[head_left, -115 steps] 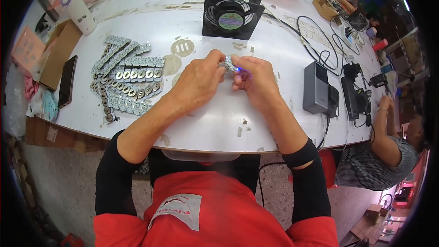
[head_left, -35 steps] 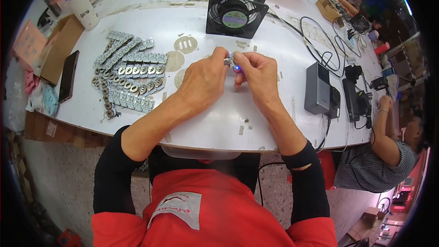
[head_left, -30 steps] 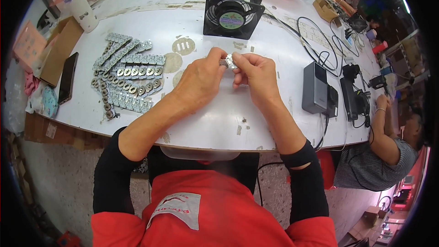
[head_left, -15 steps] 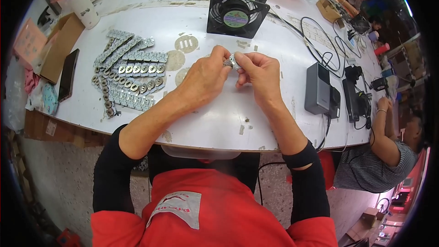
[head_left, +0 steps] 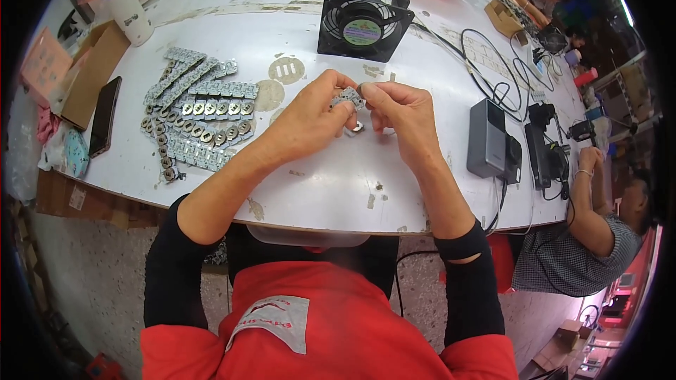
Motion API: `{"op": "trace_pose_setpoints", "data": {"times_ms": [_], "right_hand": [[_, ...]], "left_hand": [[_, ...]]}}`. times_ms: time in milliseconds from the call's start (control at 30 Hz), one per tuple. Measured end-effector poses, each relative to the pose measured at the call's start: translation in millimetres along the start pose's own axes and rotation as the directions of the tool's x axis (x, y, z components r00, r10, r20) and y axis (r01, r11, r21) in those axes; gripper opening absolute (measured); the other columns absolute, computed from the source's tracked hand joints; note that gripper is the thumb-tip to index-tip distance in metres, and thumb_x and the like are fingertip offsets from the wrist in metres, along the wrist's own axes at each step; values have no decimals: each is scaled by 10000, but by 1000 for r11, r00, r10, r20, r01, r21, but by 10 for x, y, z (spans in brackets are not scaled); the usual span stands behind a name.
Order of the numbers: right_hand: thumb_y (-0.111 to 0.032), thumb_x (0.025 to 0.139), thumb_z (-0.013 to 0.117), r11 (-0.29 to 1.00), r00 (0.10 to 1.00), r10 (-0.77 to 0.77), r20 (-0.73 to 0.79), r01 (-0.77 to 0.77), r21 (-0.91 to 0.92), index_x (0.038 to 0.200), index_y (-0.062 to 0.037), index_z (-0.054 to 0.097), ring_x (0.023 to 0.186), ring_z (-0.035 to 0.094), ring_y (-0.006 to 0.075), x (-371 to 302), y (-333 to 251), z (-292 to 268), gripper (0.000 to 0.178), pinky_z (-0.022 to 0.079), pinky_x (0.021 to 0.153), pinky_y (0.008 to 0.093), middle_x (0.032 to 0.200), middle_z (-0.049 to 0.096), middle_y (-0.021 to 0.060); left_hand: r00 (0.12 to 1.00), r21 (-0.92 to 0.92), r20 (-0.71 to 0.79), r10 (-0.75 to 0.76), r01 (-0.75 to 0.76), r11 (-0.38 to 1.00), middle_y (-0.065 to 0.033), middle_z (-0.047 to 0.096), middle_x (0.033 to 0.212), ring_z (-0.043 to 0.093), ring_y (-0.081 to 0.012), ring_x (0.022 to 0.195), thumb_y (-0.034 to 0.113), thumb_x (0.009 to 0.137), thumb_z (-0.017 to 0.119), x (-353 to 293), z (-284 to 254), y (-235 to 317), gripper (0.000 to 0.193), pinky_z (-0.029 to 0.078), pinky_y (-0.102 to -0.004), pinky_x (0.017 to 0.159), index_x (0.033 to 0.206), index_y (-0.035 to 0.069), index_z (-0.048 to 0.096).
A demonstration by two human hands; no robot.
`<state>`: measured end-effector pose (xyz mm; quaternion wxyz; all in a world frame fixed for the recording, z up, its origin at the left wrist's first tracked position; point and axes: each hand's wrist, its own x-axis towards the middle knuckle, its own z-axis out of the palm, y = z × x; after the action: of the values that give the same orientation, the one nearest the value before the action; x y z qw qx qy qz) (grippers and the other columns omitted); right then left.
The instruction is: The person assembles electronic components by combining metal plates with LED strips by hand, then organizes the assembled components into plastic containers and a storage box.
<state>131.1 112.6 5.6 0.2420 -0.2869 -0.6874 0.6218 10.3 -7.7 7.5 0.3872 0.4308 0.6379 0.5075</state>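
Note:
Over the middle of the table, my left hand (head_left: pixel 313 114) is closed on a small grey segmented strip (head_left: pixel 349 96), fingers curled around it. My right hand (head_left: pixel 401 109) meets it there, with thumb and forefinger pinched at the strip's right end. What those fingertips hold is too small to make out. Just beneath the hands shows a small shiny round piece (head_left: pixel 358 127); whether it hangs from the strip or lies on the table I cannot tell. To the left lies a spread of similar grey strips (head_left: pixel 224 89), several bearing round metal discs (head_left: pixel 217 107).
A black square fan (head_left: pixel 366 21) stands beyond my hands. On the right are a grey box-shaped device (head_left: pixel 486 137), a black power strip (head_left: pixel 539 155) and loose cables (head_left: pixel 493 88). A phone (head_left: pixel 105 116), cardboard box (head_left: pixel 88 74) and bottle (head_left: pixel 127 8) sit left. A co-worker (head_left: pixel 584 239) sits right.
More of the grey strip shows between my hands, its face turned upward. The shiny round piece has come into view below them. My right hand has shifted slightly.

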Motion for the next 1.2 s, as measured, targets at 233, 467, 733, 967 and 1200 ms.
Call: {"op": "trace_pose_setpoints", "data": {"times_ms": [233, 467, 733, 967, 1200], "right_hand": [[-201, 813, 646, 938, 954, 180, 239, -240, 252, 786, 12, 643, 497, 520, 101, 8, -11, -55, 215, 426, 456, 220, 641, 577, 45], [-216, 834, 628, 968, 977, 152, 148, -177, 179, 799, 20, 645, 507, 535, 95, -42, -20, 63, 240, 437, 458, 219, 614, 583, 45], [-205, 857, 622, 992, 993, -38, 115, 23, 125, 822, 19, 628, 538, 553, 88, 26, 53, 9, 226, 471, 484, 228, 680, 598, 41], [-226, 834, 653, 808, 919, 285, 272, -383, 447, 808, -9, 588, 486, 532, 106, 91, 66, -61, 228, 471, 477, 235, 630, 564, 27], [-201, 841, 636, 944, 974, 202, 103, -222, 244, 801, 17, 605, 487, 550, 99, 38, 50, 1, 223, 482, 439, 226, 639, 563, 37]], "left_hand": [[989, -173, 146, 13, 13, 985, -41, 581, 783, 504, -65, 627, 153, 906, 519, -2, -105, -23, 306, 405, -191, 517, 1150, 5, 410], [997, -241, 76, -28, 46, 969, -75, 610, 784, 559, -95, 635, 154, 886, 568, 28, -86, -39, 293, 455, -206, 549, 1088, -15, 440], [997, -269, 73, -32, 51, 962, -98, 588, 797, 594, -123, 670, 128, 879, 567, 35, -80, -81, 232, 503, -227, 571, 1018, -29, 466], [987, -154, -130, 92, -112, 982, -109, 556, 859, 597, -128, 692, 16, 850, 556, 43, 71, -123, 209, 522, -231, 577, 1018, -60, 459], [956, 88, -220, 191, -176, 980, -98, 576, 866, 611, -128, 731, -3, 842, 548, 72, 110, -190, 193, 538, -227, 604, 1022, -47, 492]]}}
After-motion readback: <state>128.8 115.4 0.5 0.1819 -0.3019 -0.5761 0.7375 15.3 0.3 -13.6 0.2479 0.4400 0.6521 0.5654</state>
